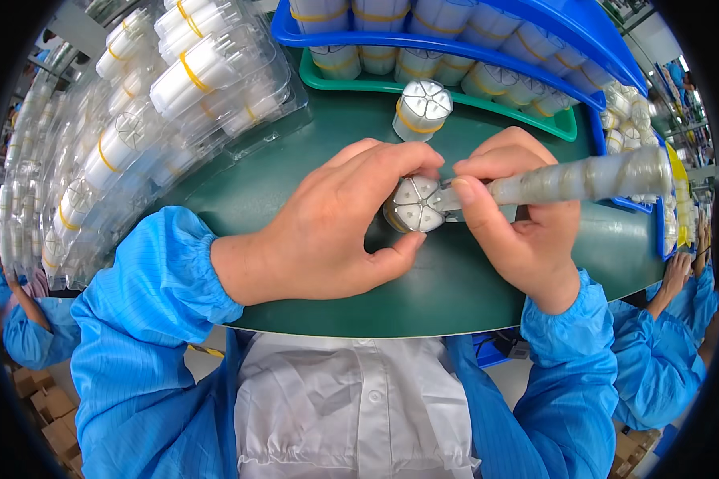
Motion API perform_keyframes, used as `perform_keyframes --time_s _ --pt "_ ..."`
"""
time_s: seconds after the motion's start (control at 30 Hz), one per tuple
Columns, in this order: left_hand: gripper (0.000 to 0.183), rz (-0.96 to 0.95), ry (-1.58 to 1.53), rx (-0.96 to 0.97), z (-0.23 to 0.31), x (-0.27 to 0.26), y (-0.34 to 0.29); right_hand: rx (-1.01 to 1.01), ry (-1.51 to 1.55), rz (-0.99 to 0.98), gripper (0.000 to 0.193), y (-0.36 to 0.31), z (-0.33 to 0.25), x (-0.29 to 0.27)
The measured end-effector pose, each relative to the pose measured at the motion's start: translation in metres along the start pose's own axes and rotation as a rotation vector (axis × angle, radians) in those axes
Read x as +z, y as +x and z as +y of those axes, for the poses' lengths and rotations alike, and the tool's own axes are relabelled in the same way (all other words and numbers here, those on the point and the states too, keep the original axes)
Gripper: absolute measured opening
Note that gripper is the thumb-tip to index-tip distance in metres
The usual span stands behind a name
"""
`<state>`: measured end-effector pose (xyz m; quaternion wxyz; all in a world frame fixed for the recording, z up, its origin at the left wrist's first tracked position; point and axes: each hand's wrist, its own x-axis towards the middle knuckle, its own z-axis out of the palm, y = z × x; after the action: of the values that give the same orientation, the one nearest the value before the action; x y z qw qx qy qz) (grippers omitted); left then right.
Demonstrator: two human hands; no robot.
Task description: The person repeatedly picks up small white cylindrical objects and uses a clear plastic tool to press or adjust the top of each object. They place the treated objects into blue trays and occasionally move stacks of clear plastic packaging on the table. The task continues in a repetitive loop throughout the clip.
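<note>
One long wrapped stick is pinched by the right hand, beside the round bundle the left hand grips between thumb and fingers.

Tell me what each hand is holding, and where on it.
Left hand: segmented cylindrical bundle, by its sides. Right hand: tape-wrapped rod, pinched near its bundle-side end.

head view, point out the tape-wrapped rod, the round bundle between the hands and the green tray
tape-wrapped rod (587, 179): head view, middle of its shaft
round bundle (419, 205): head view, its wedge-patterned top
green tray (568, 127): head view, right end of its rim
</note>
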<state>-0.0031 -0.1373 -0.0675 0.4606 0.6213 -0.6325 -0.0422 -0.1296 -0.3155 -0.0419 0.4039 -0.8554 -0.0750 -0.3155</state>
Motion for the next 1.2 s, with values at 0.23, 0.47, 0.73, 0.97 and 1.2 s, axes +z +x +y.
perform_keyframes --time_s 0.23,0.47,0.73,0.97,1.2 --pt "0.067 -0.027 0.074 -0.101 0.001 0.003 0.001 0.006 0.019 0.033 0.01 -0.002 0.002 -0.003" --pt "0.072 0.016 0.005 -0.025 0.003 0.004 0.0 0.008 0.053 0.035 0.009 -0.001 0.006 -0.002" --pt "0.074 -0.03 0.058 -0.117 0.001 0.004 0.003 -0.055 0.056 0.067 0.011 -0.002 0.007 -0.001" --pt "0.073 -0.006 -0.033 -0.037 0.002 0.004 0.0 0.0 0.063 0.045 0.009 0.0 0.006 -0.005" --pt "0.075 -0.066 0.107 -0.121 0.0 0.002 0.003 -0.003 0.043 0.026 0.009 -0.002 0.006 0.002"
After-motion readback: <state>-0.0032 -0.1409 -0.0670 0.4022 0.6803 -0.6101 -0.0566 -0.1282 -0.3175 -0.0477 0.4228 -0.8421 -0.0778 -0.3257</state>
